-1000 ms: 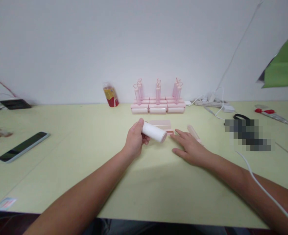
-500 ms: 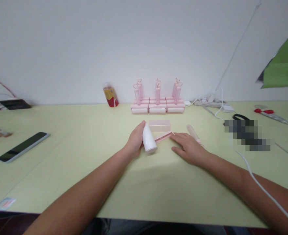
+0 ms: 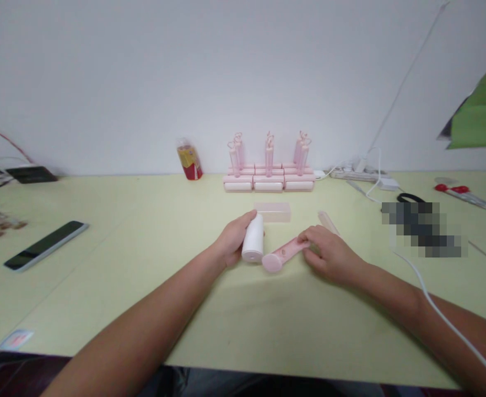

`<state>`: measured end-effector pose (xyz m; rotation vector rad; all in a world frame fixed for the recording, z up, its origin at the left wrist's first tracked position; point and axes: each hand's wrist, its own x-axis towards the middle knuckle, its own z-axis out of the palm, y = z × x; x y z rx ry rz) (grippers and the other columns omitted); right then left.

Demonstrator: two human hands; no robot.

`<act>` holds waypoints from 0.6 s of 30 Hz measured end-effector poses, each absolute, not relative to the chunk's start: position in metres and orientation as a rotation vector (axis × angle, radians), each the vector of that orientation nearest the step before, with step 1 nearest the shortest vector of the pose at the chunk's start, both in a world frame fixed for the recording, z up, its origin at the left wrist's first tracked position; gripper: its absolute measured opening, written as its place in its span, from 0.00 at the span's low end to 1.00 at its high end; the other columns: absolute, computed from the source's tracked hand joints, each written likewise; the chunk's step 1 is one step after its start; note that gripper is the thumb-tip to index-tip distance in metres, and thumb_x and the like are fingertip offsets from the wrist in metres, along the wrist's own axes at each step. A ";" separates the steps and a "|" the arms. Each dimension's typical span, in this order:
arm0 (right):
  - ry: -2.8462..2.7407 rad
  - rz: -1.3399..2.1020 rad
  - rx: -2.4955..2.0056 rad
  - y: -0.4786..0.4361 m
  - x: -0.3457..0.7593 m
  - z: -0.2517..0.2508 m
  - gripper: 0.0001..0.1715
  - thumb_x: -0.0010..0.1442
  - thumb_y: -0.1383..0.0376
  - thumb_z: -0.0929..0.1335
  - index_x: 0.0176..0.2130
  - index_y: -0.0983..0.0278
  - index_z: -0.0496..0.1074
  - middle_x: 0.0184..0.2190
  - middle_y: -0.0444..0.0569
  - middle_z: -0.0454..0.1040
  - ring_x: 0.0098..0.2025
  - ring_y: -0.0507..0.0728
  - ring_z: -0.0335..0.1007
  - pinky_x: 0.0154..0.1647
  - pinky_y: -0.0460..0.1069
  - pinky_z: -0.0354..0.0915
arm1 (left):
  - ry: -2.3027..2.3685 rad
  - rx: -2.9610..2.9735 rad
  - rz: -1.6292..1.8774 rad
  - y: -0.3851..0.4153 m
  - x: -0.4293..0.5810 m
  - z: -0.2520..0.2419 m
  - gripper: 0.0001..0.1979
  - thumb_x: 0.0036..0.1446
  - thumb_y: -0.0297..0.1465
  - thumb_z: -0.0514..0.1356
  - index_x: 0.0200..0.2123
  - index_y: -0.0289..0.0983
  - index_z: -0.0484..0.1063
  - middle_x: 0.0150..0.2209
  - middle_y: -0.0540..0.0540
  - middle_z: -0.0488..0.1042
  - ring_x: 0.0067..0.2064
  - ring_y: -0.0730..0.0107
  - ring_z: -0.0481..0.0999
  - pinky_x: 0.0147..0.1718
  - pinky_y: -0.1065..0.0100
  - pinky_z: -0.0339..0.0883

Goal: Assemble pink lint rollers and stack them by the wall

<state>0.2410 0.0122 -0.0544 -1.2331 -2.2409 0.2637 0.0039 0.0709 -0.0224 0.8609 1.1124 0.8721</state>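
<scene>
My left hand (image 3: 235, 240) is wrapped round a white roll (image 3: 253, 240), which looks like a lint roller refill, its round end toward me. The fingers of my right hand (image 3: 333, 255) pinch the far end of a pink plastic holder (image 3: 289, 251). This holder has a round disc at its near end and slants just right of the roll, above the table. Behind the roll lies a translucent pink rectangular cover (image 3: 273, 212). A slim pale pink handle-like piece (image 3: 328, 221) lies behind my right hand, partly hidden by it.
Several assembled pink lint rollers (image 3: 268, 182) stand in rows by the wall. A red and yellow bottle (image 3: 189, 161) is left of them. A phone (image 3: 47, 245) lies at left; scissors (image 3: 453, 189), a power strip (image 3: 356, 172) and a white cable (image 3: 427, 298) are at right.
My right hand has gone from resting fingertips by the pink holder to gripping its end, lifting it and turning its disc toward me. The white roll is more upright in view.
</scene>
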 end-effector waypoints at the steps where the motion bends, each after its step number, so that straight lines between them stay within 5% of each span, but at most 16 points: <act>1: -2.253 0.287 -1.220 0.011 0.241 -0.053 0.09 0.58 0.73 0.64 0.40 0.63 0.69 0.37 0.51 0.74 0.41 0.60 0.68 0.44 0.55 0.65 | 1.118 0.860 0.860 0.071 0.004 -0.021 0.17 0.59 0.43 0.59 0.41 0.34 0.68 0.27 0.45 0.75 0.23 0.70 0.72 0.22 0.71 0.66; 11: -2.239 0.411 -1.158 0.000 0.237 -0.044 0.09 0.61 0.73 0.62 0.36 0.62 0.70 0.49 0.52 0.77 0.49 0.59 0.73 0.49 0.53 0.66 | 1.170 0.881 0.752 0.060 0.009 -0.016 0.13 0.61 0.37 0.53 0.42 0.33 0.67 0.28 0.41 0.78 0.22 0.69 0.72 0.22 0.71 0.66; 18: -2.165 0.399 -1.229 -0.006 0.234 -0.038 0.08 0.61 0.70 0.63 0.38 0.62 0.70 0.30 0.46 0.75 0.30 0.54 0.70 0.33 0.48 0.63 | 1.087 0.989 0.876 0.057 0.010 -0.021 0.14 0.57 0.39 0.60 0.41 0.35 0.68 0.32 0.43 0.78 0.28 0.68 0.74 0.27 0.70 0.67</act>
